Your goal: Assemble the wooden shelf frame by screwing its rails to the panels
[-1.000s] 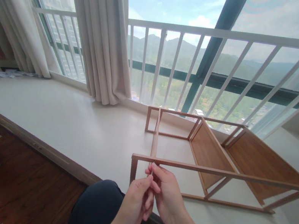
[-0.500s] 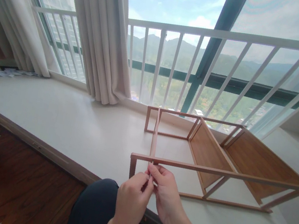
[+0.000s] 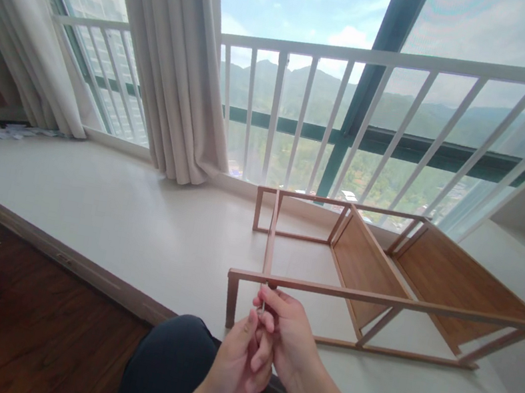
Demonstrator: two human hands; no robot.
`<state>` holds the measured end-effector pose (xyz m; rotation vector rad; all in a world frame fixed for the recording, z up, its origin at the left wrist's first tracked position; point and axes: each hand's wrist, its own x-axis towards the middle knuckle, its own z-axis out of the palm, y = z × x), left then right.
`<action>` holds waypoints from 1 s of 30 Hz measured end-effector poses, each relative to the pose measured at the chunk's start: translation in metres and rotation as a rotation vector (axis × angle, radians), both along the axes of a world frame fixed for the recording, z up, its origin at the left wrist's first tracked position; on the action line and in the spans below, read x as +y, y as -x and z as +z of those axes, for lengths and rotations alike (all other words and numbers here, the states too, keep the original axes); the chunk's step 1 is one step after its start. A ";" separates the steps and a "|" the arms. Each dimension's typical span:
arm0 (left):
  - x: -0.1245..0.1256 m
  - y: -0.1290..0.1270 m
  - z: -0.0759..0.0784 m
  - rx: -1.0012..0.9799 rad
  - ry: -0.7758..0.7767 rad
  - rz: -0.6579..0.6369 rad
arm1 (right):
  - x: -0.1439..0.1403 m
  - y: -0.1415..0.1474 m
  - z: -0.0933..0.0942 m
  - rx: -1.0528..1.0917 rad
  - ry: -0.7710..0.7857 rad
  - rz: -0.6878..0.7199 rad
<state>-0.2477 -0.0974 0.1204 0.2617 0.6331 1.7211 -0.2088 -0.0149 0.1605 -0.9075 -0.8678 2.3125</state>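
A brown wooden shelf frame point(image 3: 327, 290) lies on its side on the pale window ledge, with two wooden shelf panels set in its right part. My right hand point(image 3: 293, 327) pinches a thin silver metal rod point(image 3: 263, 305) between thumb and fingers, just under the near rail, close to where the left crossbar point(image 3: 272, 239) meets it. Whether the rod is a hex key or a bolt is too small to tell. Directly below and left, my left hand point(image 3: 240, 365) is loosely curled with its thumb apart from the fingers, touching or nearly touching the right hand's fingers.
A white railing point(image 3: 313, 48) and windows run behind the ledge point(image 3: 102, 209). A beige curtain point(image 3: 177, 73) hangs left of the frame. Papers and a dark item point(image 3: 20, 129) lie at the far left. My knee point(image 3: 169, 363) is against the ledge's front edge, above a dark wood floor point(image 3: 42, 320).
My left hand has loosened its pinch at the rod and turned and dropped slightly, thumb now apart. My right hand stays at the rail with the rod. The frame has not moved.
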 end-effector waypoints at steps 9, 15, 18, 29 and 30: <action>0.001 0.008 0.014 -0.239 -0.116 -0.130 | -0.002 -0.003 0.006 -0.006 -0.046 -0.025; 0.007 0.006 0.014 -0.023 0.059 0.012 | -0.003 -0.002 0.001 -0.052 -0.092 -0.052; 0.008 0.005 0.017 0.117 0.137 0.090 | -0.003 -0.002 -0.002 -0.022 -0.090 -0.056; 0.007 0.007 0.018 0.535 0.259 0.219 | -0.006 -0.001 0.001 -0.040 -0.117 -0.064; 0.007 0.007 0.017 0.593 0.273 0.225 | -0.006 -0.002 0.001 -0.041 -0.121 -0.064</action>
